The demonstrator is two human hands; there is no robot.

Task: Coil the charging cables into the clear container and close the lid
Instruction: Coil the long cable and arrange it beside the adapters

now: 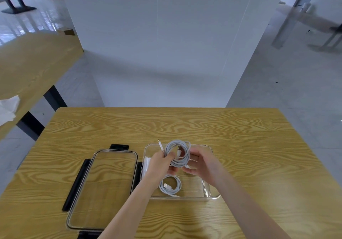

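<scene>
Lower centre of frame: our left hand (161, 161) and right hand (200, 162) pinch coiled cable (178, 153) above clear container (208, 192); second coil (170, 185) inside.

Looks like a bare office or test room: wood-grain tables (185, 127) on black metal legs (53, 98), glossy grey floor (286, 75), plain white partition (166, 35).

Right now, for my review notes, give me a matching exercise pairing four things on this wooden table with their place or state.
Things:
1. large white coiled cable
2. small white coiled cable
3. clear lid with black latches
4. clear plastic container

States:
A. lying flat on the table, left of the container
B. held in both hands
C. open, lid off
D. resting on the container floor

Pairs: 1-B, 2-D, 3-A, 4-C
</scene>
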